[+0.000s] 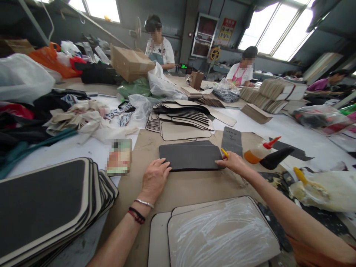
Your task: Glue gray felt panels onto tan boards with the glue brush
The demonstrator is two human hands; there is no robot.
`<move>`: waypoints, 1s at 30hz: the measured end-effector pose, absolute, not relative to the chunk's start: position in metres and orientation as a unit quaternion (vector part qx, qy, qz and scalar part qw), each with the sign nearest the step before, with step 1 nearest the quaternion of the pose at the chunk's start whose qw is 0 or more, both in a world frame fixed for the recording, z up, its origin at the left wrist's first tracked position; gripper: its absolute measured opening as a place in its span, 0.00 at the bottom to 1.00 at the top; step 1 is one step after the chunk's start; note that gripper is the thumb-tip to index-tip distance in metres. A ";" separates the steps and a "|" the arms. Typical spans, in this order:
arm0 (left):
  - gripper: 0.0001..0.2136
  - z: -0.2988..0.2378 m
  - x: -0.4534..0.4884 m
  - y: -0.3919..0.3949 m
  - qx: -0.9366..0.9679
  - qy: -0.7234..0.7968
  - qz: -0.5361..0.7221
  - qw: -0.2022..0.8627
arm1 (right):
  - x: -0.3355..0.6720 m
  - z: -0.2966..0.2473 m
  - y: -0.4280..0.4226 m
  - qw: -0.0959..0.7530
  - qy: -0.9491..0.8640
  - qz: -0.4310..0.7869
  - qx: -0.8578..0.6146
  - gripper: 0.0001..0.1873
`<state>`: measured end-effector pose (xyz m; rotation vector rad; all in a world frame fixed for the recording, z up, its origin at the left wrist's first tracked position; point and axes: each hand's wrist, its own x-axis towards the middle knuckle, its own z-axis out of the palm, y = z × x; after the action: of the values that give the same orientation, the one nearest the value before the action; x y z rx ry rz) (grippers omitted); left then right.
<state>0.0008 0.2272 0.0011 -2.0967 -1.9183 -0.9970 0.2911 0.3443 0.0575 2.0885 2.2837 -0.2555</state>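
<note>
A stack of dark grey sheets (191, 155) lies on the brown-paper-covered table in front of me. My left hand (154, 177) rests flat at the stack's near left corner, fingers stretched out and touching its edge. My right hand (232, 162) is at the stack's near right corner, fingers pinched together, with a yellow tip (224, 152) sticking up from it. Close to me lies a beige board (222, 233) smeared with white glue, on top of other boards.
A pile of black-faced boards (47, 207) lies at my left. Glue bottles (260, 152) stand right of the stack. More beige boards (180, 118) are stacked further back. Fabric heaps and bags fill the left side. Other people work at the far end of the table.
</note>
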 end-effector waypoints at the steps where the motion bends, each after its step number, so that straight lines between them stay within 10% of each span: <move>1: 0.08 0.003 -0.001 0.228 -0.699 -0.634 -0.326 0.063 | 0.293 0.057 0.344 0.014 0.742 -0.085 0.665 0.19; 30: 0.13 0.031 -0.004 0.238 -0.695 -0.693 -0.190 0.005 | 0.278 0.083 0.320 0.169 0.887 0.032 0.429 0.11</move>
<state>-0.0040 0.2375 0.0315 -2.1763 -2.1714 -0.5934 0.2777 0.3205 0.0835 1.2190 2.5209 0.0921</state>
